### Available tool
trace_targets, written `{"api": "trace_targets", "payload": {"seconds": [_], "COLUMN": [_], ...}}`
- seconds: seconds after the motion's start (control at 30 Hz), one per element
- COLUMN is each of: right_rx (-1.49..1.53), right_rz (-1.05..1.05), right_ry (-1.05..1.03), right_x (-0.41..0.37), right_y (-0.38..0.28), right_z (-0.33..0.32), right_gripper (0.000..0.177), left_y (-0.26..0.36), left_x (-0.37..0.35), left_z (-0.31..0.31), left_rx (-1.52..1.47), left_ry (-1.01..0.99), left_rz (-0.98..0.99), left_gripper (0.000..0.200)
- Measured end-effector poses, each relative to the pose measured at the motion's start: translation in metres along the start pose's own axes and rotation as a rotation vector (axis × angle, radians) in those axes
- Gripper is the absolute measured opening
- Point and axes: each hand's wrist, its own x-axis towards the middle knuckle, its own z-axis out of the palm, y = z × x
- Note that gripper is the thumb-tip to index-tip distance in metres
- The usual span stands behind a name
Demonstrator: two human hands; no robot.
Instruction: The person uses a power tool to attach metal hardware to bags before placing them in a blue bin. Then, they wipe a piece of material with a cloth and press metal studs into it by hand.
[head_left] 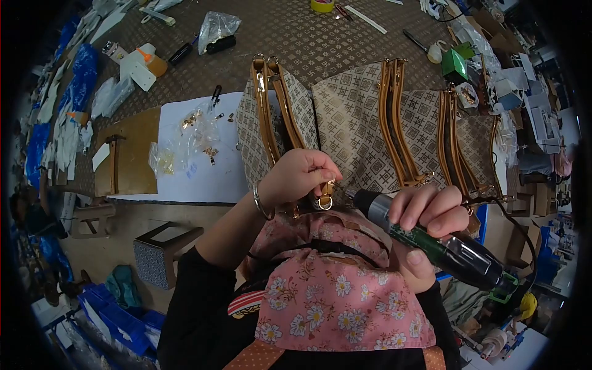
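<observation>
My left hand (pixel 303 176) is closed in a pinch on a tan leather tab (pixel 327 192) with a gold D-ring (pixel 325 203), at the near end of a patterned handbag (pixel 250 114). My right hand (pixel 428 225) wraps round a green and black electric screwdriver (pixel 431 245), its tip pointing left toward the tab, a short gap apart. More patterned bags (pixel 351 105) with tan zip edges lie side by side to the right. Whatever sits under my left fingertips is hidden.
On white paper (pixel 179 185) at the left lie clear bags of small gold fittings (pixel 200 126). A hammer (pixel 113 163) rests on a brown board (pixel 139 142). Behind are an orange-capped bottle (pixel 153 63) and a green box (pixel 455 65). A stool (pixel 157 256) stands below.
</observation>
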Motion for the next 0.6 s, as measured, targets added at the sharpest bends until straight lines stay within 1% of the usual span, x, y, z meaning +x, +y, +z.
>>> {"api": "trace_targets", "payload": {"seconds": [0.07,0.13,0.2,0.23,0.27,0.33,0.37,0.43,0.5,0.53,0.6], "right_rx": [0.019,0.231,0.424,0.500,0.537,0.538,0.502,0.491,0.474,0.482,0.493], "right_rz": [-0.008,0.016,0.042,0.062,0.066,0.044,0.042,0.060,0.078,0.108,0.139], "right_ry": [-0.004,-0.108,-0.085,-0.080,-0.059,-0.041,-0.038,-0.061,-0.085,-0.089,-0.093], "right_x": [0.005,0.014,0.016,0.016,0.017,0.017,0.016,0.014,0.012,0.012,0.011], "right_y": [-0.002,-0.003,-0.007,-0.011,-0.015,-0.018,-0.020,-0.019,-0.018,-0.016,-0.014], "right_z": [0.000,-0.011,-0.019,-0.025,-0.026,-0.029,-0.030,-0.035,-0.035,-0.034,-0.031], "right_gripper": [0.028,0.030,0.033,0.034,0.034,0.034,0.034,0.034,0.034,0.034,0.034], "left_y": [-0.002,-0.002,0.002,-0.004,-0.006,-0.006,-0.020,-0.055,-0.123,-0.158,-0.212], "left_x": [0.002,0.000,-0.006,-0.010,-0.017,-0.034,-0.043,-0.058,-0.073,-0.082,-0.097], "left_z": [-0.001,-0.002,-0.002,0.001,-0.002,-0.012,-0.026,-0.058,-0.094,-0.106,-0.116], "left_rx": [-0.041,-0.078,-0.118,-0.040,-0.034,-0.168,-0.202,-0.213,-0.031,-0.028,0.456], "left_ry": [-0.016,-0.019,0.032,0.190,0.209,0.592,0.754,1.053,1.172,1.174,1.183], "left_rz": [0.036,0.069,0.106,0.275,0.269,0.495,0.522,0.388,0.153,0.153,-0.220], "left_gripper": [0.012,0.013,0.013,0.014,0.014,0.016,0.016,0.015,0.013,0.013,0.014]}}
